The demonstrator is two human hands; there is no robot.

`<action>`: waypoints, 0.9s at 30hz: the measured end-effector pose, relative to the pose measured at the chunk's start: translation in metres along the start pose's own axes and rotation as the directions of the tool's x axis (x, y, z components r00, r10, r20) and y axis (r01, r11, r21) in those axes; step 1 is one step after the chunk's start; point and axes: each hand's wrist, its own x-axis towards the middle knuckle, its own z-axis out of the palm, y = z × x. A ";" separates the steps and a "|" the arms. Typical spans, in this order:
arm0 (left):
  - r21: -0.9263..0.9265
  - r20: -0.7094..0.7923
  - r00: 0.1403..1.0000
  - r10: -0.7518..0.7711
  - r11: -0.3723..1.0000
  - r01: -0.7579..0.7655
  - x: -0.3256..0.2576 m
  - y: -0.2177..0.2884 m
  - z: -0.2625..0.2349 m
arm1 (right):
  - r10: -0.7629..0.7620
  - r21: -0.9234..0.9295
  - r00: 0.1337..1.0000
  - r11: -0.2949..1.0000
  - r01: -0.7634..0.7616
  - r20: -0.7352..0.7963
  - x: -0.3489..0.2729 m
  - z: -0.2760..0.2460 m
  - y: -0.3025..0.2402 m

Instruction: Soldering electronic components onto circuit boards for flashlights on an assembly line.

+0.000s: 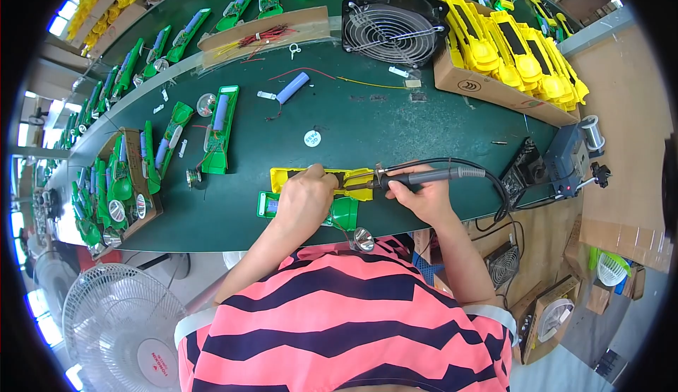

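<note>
A yellow flashlight housing half (282,178) with a dark panel lies flat on the green bench near its front edge. My left hand (305,198) is closed on it near the middle, fingertips pressed down inside; whether they also pinch a small part is hidden. My right hand (426,198) grips a soldering iron (424,176), its metal tip reaching left over the open inside of the yellow half. Just below, partly under my left wrist, sits a green flashlight housing half (344,213) with a battery, and a round reflector (363,239) hangs at the bench edge.
A cardboard box of yellow housings (508,95) and a black fan (392,28) stand at the back right. The soldering station (568,162) is at the right, its cable looping near my hand. Loose batteries (293,88), wires and several green housings (220,131) lie left and behind.
</note>
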 end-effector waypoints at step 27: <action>0.042 0.009 1.000 0.003 0.999 -0.004 0.000 0.004 0.000 | -0.206 -0.418 0.963 0.870 0.261 0.172 -0.027 0.049 0.005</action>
